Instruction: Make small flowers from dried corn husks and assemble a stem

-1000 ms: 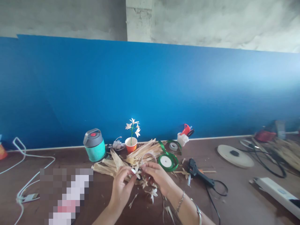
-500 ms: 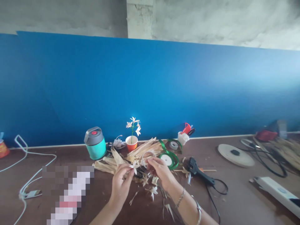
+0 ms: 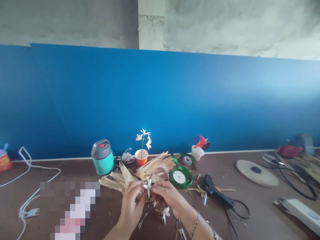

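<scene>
My left hand [image 3: 132, 204] and my right hand [image 3: 168, 197] meet low in the middle of the view, fingers pinched together on a small pale husk flower [image 3: 148, 187]. Both hands hover just above the brown table [image 3: 252, 213]. A second small husk flower [image 3: 165, 212] lies on the table under my right wrist. A pile of dried corn husks [image 3: 147, 167] lies just behind my hands.
Behind the husks stand a teal jug [image 3: 102, 161], an orange cup with a finished flower stem [image 3: 142, 150], green ribbon spools [image 3: 180, 176], tape [image 3: 187, 160] and a white cup of tools [image 3: 199, 150]. A black glue gun [image 3: 217, 192] lies at the right; white cables [image 3: 27, 186] at the left.
My hands drew back slightly toward me and came together again on the small flower. The camera tilted, so the whole table sits a little lower in view.
</scene>
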A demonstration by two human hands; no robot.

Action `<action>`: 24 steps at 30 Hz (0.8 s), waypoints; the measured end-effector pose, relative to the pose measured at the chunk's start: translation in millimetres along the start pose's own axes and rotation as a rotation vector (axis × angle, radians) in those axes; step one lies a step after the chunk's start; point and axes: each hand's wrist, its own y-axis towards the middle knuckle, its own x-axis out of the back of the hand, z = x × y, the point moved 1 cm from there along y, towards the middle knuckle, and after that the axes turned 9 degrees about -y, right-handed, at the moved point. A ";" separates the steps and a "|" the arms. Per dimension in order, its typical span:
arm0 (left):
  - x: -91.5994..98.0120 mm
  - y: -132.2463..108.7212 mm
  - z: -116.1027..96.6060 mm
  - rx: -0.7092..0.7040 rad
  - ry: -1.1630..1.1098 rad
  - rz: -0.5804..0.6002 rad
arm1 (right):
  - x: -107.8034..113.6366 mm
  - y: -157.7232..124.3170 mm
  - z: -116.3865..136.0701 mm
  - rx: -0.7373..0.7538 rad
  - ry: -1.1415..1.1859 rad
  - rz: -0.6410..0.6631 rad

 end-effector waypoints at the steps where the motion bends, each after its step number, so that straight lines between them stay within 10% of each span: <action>1: -0.1 -0.2 0.1 -0.004 0.016 -0.003 | 0.2 0.1 -0.1 -0.003 0.004 0.000; 24: 5.6 3.8 -11.1 -0.084 0.064 -0.036 | 0.8 2.3 -1.2 -0.005 -0.074 0.086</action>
